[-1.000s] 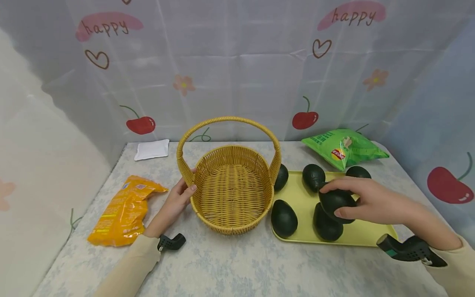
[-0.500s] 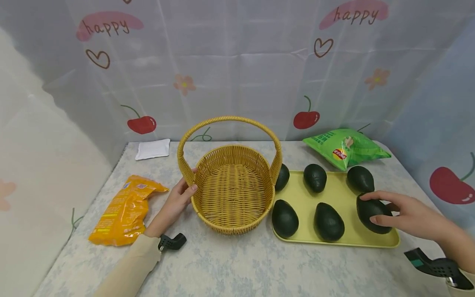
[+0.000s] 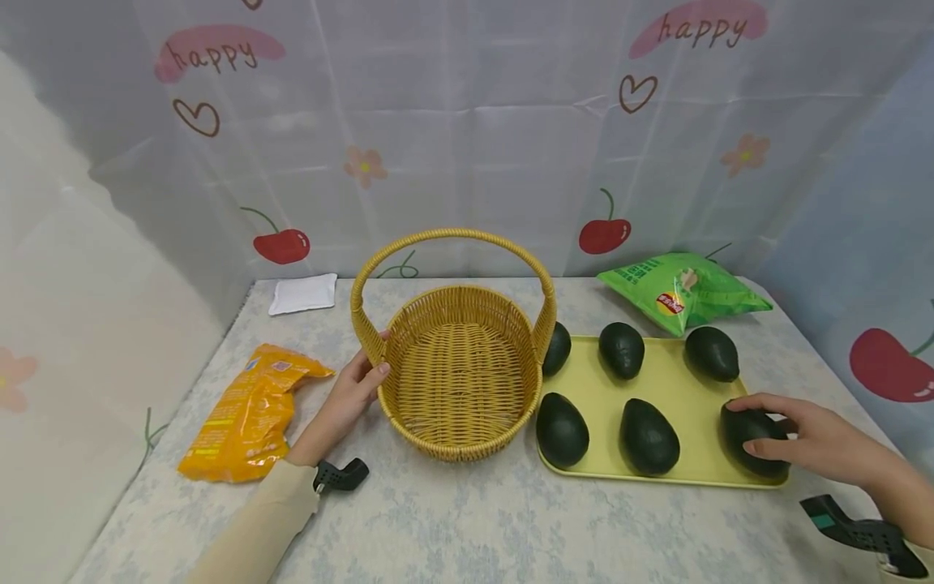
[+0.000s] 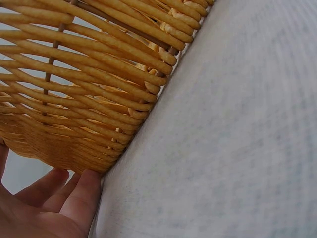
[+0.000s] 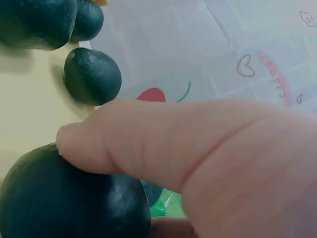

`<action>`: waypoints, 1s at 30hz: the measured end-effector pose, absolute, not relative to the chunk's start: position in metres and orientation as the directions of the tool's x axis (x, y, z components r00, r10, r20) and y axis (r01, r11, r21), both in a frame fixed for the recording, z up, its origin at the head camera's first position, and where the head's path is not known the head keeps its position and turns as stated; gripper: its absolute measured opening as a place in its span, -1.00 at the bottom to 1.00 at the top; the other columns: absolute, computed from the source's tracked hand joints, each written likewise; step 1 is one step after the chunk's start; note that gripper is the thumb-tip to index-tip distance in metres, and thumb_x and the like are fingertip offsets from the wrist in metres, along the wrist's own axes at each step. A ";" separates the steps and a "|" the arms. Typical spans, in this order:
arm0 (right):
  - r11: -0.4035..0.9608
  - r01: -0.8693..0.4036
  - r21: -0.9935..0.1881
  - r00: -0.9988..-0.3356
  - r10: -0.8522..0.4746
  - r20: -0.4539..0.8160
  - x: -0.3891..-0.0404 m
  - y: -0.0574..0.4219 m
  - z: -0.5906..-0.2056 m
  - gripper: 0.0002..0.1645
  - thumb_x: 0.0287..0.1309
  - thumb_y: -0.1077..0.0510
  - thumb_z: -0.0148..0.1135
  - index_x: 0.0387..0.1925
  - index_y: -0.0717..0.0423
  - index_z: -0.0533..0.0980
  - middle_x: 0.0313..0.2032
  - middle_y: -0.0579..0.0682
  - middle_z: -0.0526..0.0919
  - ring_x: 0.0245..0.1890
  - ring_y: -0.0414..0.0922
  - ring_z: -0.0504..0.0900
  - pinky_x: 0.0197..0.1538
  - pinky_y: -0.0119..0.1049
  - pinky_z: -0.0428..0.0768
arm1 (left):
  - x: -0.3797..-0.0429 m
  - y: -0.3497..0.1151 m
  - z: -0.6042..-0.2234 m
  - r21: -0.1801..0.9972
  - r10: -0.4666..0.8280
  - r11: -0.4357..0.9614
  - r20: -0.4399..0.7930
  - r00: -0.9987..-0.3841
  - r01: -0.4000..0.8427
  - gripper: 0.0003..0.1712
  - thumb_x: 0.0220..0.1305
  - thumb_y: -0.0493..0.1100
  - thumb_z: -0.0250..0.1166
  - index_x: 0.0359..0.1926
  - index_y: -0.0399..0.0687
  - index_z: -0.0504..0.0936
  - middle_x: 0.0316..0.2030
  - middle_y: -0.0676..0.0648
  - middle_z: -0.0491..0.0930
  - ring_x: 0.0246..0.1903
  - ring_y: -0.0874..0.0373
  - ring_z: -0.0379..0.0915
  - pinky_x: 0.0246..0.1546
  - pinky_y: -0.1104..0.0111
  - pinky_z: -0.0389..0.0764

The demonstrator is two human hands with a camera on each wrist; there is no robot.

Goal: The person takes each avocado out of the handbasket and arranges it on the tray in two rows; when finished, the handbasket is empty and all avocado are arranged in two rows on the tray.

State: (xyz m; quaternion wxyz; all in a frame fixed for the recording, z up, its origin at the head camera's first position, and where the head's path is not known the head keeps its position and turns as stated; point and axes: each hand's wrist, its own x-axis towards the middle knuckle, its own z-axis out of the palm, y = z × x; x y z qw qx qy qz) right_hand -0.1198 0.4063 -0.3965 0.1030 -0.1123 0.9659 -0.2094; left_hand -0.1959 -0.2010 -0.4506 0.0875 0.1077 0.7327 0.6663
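Note:
A yellow woven basket (image 3: 458, 444) with a tall arched handle stands mid-table. At its left side my left hand (image 3: 355, 389) holds it, thumb by the handle's foot; in the left wrist view, fingertips (image 4: 87, 186) touch the lower wicker wall. To the right lies a yellow tray (image 3: 598, 405) with several dark green avocados, including a front middle one (image 3: 649, 438). My right hand (image 3: 810, 434) grips the avocado (image 3: 740, 434) at the tray's front right corner, thumb on its near side. The right wrist view shows the thumb (image 5: 94, 146) against that avocado's skin.
Behind the tray lies a green chip bag (image 3: 682, 292). An orange snack bag (image 3: 244, 418) rests left of my left forearm, with a white packet (image 3: 302, 294) farther back. A printed curtain (image 3: 467, 162) hangs along the table's back edge.
My right hand has carried the avocado rightward from over the front middle one to the tray's front right corner and lowered it there. The left hand and basket have stayed in place.

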 end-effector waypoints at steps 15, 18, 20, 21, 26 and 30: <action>0.907 -0.116 -0.406 -0.960 -0.207 -0.189 -0.121 0.415 -0.401 -0.34 0.14 0.04 0.46 0.19 0.32 0.50 0.17 0.57 0.48 0.10 0.45 0.46 -0.04 0.33 0.59 | -0.195 -0.200 -0.449 0.995 0.269 0.092 0.015 -0.963 0.041 -0.30 0.62 -0.10 0.00 0.64 0.12 -0.01 0.54 -0.31 0.12 0.34 -0.06 0.29 0.02 0.45 0.62; 0.910 -0.097 -0.403 -0.962 -0.190 -0.197 -0.121 0.416 -0.400 -0.30 0.15 0.04 0.46 0.22 0.35 0.47 0.18 0.59 0.45 0.10 0.47 0.45 -0.07 0.30 0.62 | -0.195 -0.200 -0.449 0.994 0.265 0.100 0.013 -0.964 0.041 -0.30 0.62 -0.09 0.00 0.64 0.13 -0.01 0.55 -0.31 0.12 0.36 -0.09 0.27 0.02 0.45 0.62; 0.911 -0.089 -0.403 -0.963 -0.182 -0.201 -0.121 0.417 -0.399 -0.27 0.15 0.03 0.46 0.23 0.36 0.46 0.19 0.60 0.43 0.10 0.47 0.45 -0.10 0.27 0.64 | -0.195 -0.201 -0.449 0.994 0.263 0.104 0.013 -0.965 0.041 -0.30 0.62 -0.09 0.00 0.64 0.13 0.00 0.54 -0.31 0.13 0.37 -0.11 0.26 0.01 0.45 0.62; 0.910 -0.085 -0.405 -0.963 -0.180 -0.202 -0.121 0.417 -0.399 -0.26 0.15 0.03 0.46 0.24 0.36 0.45 0.19 0.61 0.42 0.09 0.48 0.45 -0.12 0.25 0.65 | -0.195 -0.201 -0.449 0.994 0.264 0.104 0.012 -0.965 0.041 -0.30 0.62 -0.09 0.00 0.64 0.14 0.00 0.54 -0.30 0.13 0.37 -0.12 0.25 0.01 0.45 0.62; 0.909 -0.077 -0.411 -0.961 -0.177 -0.212 -0.121 0.416 -0.398 -0.25 0.16 0.03 0.45 0.25 0.37 0.43 0.20 0.62 0.40 0.08 0.48 0.45 -0.15 0.22 0.67 | -0.195 -0.201 -0.449 0.994 0.267 0.098 0.015 -0.963 0.043 -0.30 0.62 -0.08 0.01 0.64 0.14 0.00 0.54 -0.30 0.14 0.32 -0.01 0.32 0.01 0.44 0.63; 0.906 -0.080 -0.416 -0.960 -0.183 -0.214 -0.121 0.416 -0.398 -0.25 0.17 0.03 0.45 0.25 0.38 0.42 0.20 0.62 0.40 0.08 0.49 0.45 -0.16 0.20 0.68 | -0.195 -0.201 -0.449 0.995 0.266 0.094 0.012 -0.964 0.039 -0.30 0.62 -0.08 0.01 0.64 0.14 0.00 0.54 -0.31 0.14 0.30 0.04 0.34 0.00 0.43 0.63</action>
